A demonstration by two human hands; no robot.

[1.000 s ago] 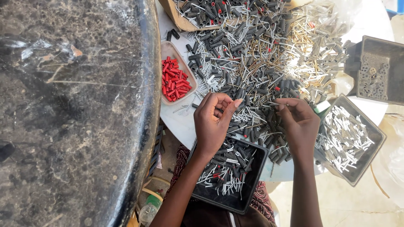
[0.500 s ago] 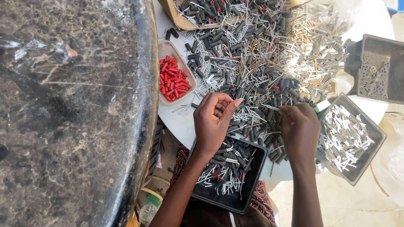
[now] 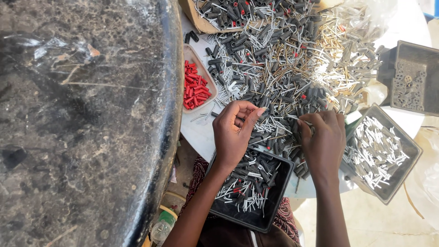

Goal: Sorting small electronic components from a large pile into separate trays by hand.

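A person's two bare hands work at the near edge of a large heap of small dark grey sleeves and thin silver and brass-coloured metal pins [image 3: 279,68] spread over a white table top [image 3: 201,132]. The left hand [image 3: 234,132] rests at the heap's seven o'clock edge, fingers curled inward with thumb and forefinger tips drawn close together; whether a piece sits between them cannot be told. The right hand [image 3: 323,142], at the heap's five o'clock, is bent knuckles-up, its fingertips pressed down among the grey sleeves, with a thin silver pin [image 3: 302,120] showing at the fingertips; the grip itself is hidden. Directly below the left hand, at six o'clock, a square black plastic tray [image 3: 274,215] holds mixed grey sleeves, silver pins and a few red bits. At the right hand's three o'clock sits a second dark square tray of silver pins [image 3: 402,178]. A shallow beige dish of red plastic sleeves [image 3: 190,55] lies at the left hand's eleven o'clock, beside a broad dark mottled round surface [image 3: 82,137]. A dark grey box [image 3: 411,50] stands at two o'clock.
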